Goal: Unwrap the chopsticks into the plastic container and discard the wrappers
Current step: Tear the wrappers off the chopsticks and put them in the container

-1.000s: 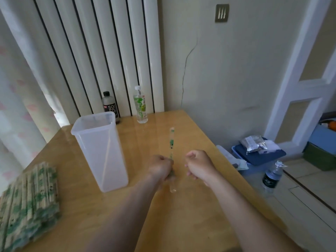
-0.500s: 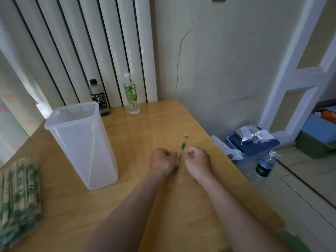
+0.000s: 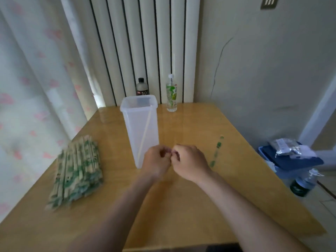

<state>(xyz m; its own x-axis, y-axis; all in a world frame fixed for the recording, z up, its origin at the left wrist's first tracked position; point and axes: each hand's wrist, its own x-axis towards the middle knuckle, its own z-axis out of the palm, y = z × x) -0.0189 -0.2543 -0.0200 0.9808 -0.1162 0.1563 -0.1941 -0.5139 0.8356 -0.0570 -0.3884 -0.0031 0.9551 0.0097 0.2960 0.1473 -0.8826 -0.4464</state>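
My left hand and my right hand are close together over the middle of the table, knuckles almost touching. All my fingers are curled in tight. I cannot tell if they pinch something small or nothing at all, because they hide whatever is between them. The plastic container stands just behind my left hand, nearer the far edge, with its top open. One pale chopstick leans inside it. The pile of wrapped chopsticks lies near the left edge. A thin green wrapper shows toward the right edge, but it is blurry, so I cannot say if it lies flat or is a bit off the table. I think I am between pairs now. To do this well, I should hold one end of a wrapper with each hand, pull gently so it tears, and tip the sticks out right over the open top. The loose wrapper needs throwing away, and I see no bin. I can only make out one stick inside, though the wall is cloudy.
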